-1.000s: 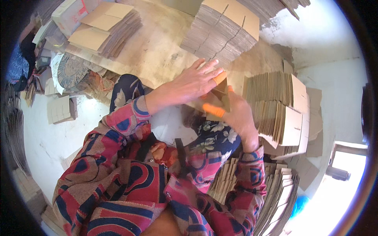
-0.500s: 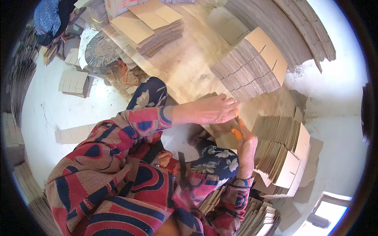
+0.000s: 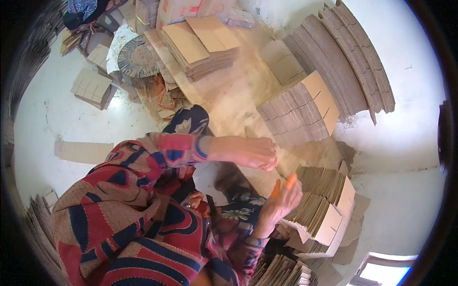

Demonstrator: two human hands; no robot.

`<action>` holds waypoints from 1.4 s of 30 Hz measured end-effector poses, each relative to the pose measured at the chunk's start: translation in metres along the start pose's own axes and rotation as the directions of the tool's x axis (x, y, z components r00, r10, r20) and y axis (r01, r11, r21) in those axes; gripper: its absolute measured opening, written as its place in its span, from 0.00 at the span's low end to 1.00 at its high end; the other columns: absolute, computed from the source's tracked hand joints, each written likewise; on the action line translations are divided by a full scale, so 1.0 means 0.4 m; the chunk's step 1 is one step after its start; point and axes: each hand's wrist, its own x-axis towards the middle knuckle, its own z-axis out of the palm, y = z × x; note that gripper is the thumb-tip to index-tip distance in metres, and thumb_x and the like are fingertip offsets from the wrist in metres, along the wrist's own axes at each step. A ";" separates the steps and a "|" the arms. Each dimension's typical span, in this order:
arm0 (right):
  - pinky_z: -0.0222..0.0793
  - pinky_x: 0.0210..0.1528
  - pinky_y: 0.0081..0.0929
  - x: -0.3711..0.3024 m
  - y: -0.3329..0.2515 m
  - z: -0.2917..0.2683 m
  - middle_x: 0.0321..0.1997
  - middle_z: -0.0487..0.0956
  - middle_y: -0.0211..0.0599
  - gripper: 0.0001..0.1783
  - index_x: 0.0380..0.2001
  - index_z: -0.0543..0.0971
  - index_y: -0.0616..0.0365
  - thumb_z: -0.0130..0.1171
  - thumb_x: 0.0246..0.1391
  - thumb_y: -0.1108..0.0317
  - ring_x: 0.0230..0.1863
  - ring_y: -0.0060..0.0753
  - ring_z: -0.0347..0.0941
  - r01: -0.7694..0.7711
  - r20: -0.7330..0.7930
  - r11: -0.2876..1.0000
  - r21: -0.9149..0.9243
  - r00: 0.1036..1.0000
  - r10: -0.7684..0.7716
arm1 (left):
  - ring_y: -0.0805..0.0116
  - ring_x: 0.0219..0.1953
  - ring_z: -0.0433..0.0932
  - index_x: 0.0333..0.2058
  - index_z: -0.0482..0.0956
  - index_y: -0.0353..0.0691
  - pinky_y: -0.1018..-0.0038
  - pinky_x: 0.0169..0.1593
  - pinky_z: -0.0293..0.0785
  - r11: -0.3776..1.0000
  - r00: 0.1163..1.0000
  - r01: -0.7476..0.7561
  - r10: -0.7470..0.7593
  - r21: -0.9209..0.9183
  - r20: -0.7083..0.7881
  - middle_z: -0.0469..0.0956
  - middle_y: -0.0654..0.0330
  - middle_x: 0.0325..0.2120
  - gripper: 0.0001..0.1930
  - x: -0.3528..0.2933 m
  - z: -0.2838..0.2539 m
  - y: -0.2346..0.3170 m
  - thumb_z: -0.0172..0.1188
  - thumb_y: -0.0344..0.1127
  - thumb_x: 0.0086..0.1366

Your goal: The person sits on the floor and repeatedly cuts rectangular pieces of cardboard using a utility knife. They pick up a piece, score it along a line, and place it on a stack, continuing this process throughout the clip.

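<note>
Hands are held apart, close together, over a tan work surface (image 3: pixel 229 102). The left hand (image 3: pixel 261 153) is raised above the lap with its fingers curled under, and an orange cover is worn at its finger end. The right hand (image 3: pixel 284 200) is held lower and to the right, its fingers pointed upward, with 2 orange covers (image 3: pixel 290 181) on its digits. In the gap a thin brown edge (image 3: pixel 283 170) is shown — too blurred to be identified, so whether it is gripped by either hand cannot be told.

Just beside the right hand, a double stack of upright cardboard pieces (image 3: pixel 316 202) is seen, packed edge to edge. Beyond the left hand, a slit cardboard block (image 3: pixel 292 114) is placed on the surface, with long curved cardboard piles (image 3: pixel 329 69) stacked behind it. Farther off, a low cardboard stack (image 3: pixel 199 47) is set in front of a printed box (image 3: pixel 193 10). To its left a round grey ribbed object (image 3: pixel 138 58) can be made out.

On the pale floor (image 3: pixel 43 119), a small cardboard stack (image 3: pixel 91 88) and a flat cardboard strip (image 3: pixel 83 151) are laid — well apart from the hands. Dark floral trousers (image 3: pixel 188 120) and patterned sleeves (image 3: pixel 172 148) are worn.
</note>
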 end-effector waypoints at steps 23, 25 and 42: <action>0.67 0.47 0.41 -0.235 0.089 -0.074 0.38 0.79 0.46 0.12 0.42 0.77 0.65 0.57 0.55 0.72 0.40 0.47 0.74 -0.394 0.151 0.917 0.065 0.912 0.381 | 0.53 0.30 0.78 0.27 0.80 0.39 0.59 0.31 0.71 0.431 0.579 0.732 -0.802 0.527 -0.147 0.77 0.47 0.26 0.15 -0.404 -0.140 -0.540 0.53 0.44 0.61; 0.67 0.45 0.39 -0.201 0.132 -0.111 0.39 0.78 0.43 0.13 0.45 0.76 0.62 0.57 0.55 0.72 0.41 0.45 0.73 -0.412 0.137 0.909 -0.055 0.899 0.416 | 0.52 0.27 0.77 0.24 0.78 0.41 0.59 0.28 0.69 0.612 0.792 0.576 -0.581 0.542 -0.186 0.76 0.50 0.21 0.15 -0.512 -0.139 -0.583 0.52 0.44 0.61; 0.67 0.52 0.45 -0.129 0.501 -0.130 0.49 0.73 0.63 0.42 0.48 0.69 0.76 0.47 0.56 0.38 0.55 0.58 0.68 -0.605 0.299 0.589 -0.536 0.516 0.803 | 0.46 0.30 0.77 0.27 0.74 0.36 0.56 0.32 0.71 0.638 0.732 0.584 -0.681 0.503 0.015 0.77 0.46 0.24 0.17 -0.236 -0.090 -0.285 0.59 0.47 0.59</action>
